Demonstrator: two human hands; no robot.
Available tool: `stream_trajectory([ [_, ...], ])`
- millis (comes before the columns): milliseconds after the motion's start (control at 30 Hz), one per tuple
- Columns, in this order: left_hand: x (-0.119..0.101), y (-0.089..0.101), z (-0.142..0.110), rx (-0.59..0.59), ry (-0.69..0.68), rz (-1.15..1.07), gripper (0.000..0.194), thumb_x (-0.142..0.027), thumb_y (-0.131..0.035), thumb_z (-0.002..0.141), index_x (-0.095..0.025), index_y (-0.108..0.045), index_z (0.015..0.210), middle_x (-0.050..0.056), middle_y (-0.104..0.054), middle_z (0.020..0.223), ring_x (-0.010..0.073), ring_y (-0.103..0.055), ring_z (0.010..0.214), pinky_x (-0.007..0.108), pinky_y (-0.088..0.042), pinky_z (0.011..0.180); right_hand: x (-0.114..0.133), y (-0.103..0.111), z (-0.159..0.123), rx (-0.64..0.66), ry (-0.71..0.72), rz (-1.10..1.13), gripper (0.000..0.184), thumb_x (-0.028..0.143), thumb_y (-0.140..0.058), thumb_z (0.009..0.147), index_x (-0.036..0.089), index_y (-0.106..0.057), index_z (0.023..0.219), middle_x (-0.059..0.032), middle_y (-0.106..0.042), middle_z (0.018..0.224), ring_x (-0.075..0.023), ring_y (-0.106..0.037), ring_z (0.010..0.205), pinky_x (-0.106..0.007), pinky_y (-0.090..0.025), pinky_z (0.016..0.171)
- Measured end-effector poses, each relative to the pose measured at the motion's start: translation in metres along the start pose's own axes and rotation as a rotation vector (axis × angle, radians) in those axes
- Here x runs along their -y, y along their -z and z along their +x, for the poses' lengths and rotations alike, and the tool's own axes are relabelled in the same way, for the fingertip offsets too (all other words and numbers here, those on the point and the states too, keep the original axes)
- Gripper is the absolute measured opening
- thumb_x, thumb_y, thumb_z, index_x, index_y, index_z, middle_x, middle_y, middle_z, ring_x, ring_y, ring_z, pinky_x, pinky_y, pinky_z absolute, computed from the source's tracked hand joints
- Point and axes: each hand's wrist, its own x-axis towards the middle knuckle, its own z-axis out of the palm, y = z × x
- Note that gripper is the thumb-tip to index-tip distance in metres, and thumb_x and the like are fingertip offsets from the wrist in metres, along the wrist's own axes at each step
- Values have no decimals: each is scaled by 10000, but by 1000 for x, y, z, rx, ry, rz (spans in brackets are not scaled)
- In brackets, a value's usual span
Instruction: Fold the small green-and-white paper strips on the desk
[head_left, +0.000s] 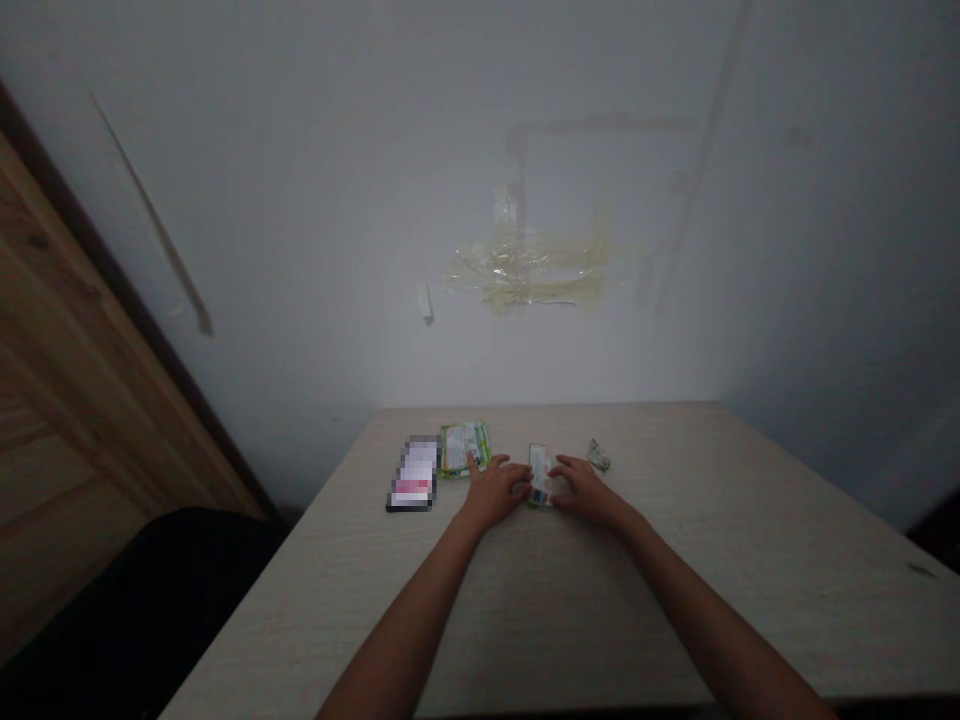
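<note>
Hands lie low on a pale wood-grain table (570, 620), the left hand (495, 492) and right hand (589, 492) on either side of a narrow printed packet (540, 475). Their fingers are bent and meet its long edges, but whether they have hold of it cannot be told. The left forefinger (472, 463) touches a green-and-white packet (465, 448). A small crumpled wrapper (598, 456) lies just beyond the right hand, and a pixelated flat rectangular item (412, 473) lies beside the green packet. Farther off, dried tape residue (532, 270) marks the grey wall.
</note>
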Motion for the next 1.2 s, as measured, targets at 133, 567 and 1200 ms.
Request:
stream_trajectory([
  [133, 0, 1, 0, 11, 4, 23, 289, -458, -527, 909, -414, -615, 1180, -46, -618, 1336, 292, -382, 1365, 745, 56, 1095, -4, -2, -1, 2, 28, 12, 506, 292, -732, 711, 163, -641, 1192, -180, -447, 1446, -300, -375, 1375, -426, -287, 1134],
  [567, 2, -2, 0, 8, 0, 30, 315, -474, -528, 901, -421, -600, 1203, -43, -623, 1328, 307, -352, 1390, 755, 74, 1081, -7, 0, -4, 34, 44, 44, 625, 342, -755, 661, 159, -606, 1241, -190, -403, 1483, -312, -348, 1393, -447, -276, 1145],
  [1200, -7, 3, -6, 47, 3, 22, 467, -645, -499, 846, -452, -552, 1268, -46, -562, 1401, 349, -308, 1412, 765, 134, 1054, -18, 1, 3, -100, 38, 261, 101, 295, -732, 719, 228, -784, 774, -98, -646, 1250, -273, -575, 1170, -452, -376, 1068],
])
